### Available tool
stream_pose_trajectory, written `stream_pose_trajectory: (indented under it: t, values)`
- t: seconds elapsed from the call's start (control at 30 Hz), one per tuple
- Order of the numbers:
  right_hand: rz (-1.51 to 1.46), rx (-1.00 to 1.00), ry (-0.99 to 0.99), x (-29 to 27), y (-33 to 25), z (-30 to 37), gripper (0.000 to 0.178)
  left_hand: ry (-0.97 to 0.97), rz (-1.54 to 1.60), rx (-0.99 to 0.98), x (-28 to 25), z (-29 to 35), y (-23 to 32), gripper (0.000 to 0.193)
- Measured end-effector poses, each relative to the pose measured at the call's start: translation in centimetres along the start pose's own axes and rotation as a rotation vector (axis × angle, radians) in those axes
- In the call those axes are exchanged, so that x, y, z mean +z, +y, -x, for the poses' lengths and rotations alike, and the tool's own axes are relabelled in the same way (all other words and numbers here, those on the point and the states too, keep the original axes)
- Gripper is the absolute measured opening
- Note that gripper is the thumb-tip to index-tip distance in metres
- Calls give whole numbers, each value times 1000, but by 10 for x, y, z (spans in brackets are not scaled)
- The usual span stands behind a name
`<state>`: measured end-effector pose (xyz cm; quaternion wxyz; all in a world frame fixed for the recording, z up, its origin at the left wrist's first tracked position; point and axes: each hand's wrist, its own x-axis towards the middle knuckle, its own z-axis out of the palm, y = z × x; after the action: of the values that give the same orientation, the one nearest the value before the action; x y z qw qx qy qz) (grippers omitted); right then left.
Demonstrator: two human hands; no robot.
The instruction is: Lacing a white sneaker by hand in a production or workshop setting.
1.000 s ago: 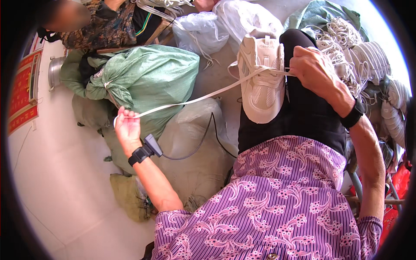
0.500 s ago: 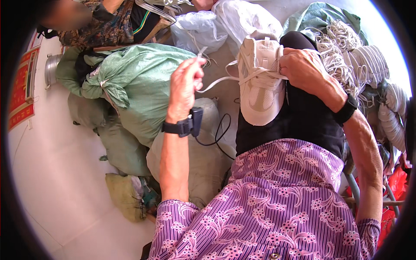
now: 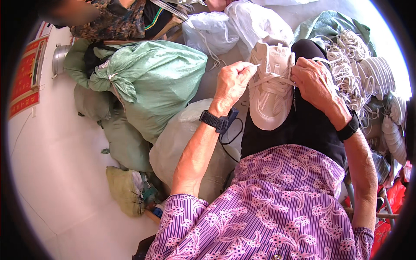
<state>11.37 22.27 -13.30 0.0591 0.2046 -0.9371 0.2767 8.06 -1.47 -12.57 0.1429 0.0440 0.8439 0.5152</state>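
Note:
A beige sneaker (image 3: 271, 104) rests on my lap over black trousers, its toe toward me. Its flat, pale shoelace (image 3: 272, 78) crosses the lower part of the tongue. Just left of the shoe, my left hand (image 3: 234, 82) pinches a white shoelace end between thumb and fingers, the tip pointing at the upper eyelets. My right hand (image 3: 314, 82) is closed against the shoe's right eyelet edge. A pale strip of lace shows beside its knuckles; its fingertips are partly hidden.
Bundles of white laces (image 3: 346, 60) hang at the right. Green sacks (image 3: 160, 73) and a whitish sack (image 3: 182, 143) stand at the left. Clear plastic bags (image 3: 255, 21) lie beyond the shoe. A co-worker (image 3: 112, 19) sits at the far left. A black cable (image 3: 236, 134) trails from my left wrist strap.
My left hand has moved right, from over the green sack to beside the shoe, bringing the lace end along. My right hand stays at the shoe's right edge, its fingers shifted slightly.

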Motion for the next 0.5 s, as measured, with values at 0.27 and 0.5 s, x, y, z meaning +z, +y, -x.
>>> stream_pose_trajectory:
  t: [0.27,0.5]
  values:
    - [5,-5,11,4,2,1,8,-69,68,-98,-1,3,11,23]
    - [13,-32,44,6,2,1,9,20,-24,128,10,-10,2,18]
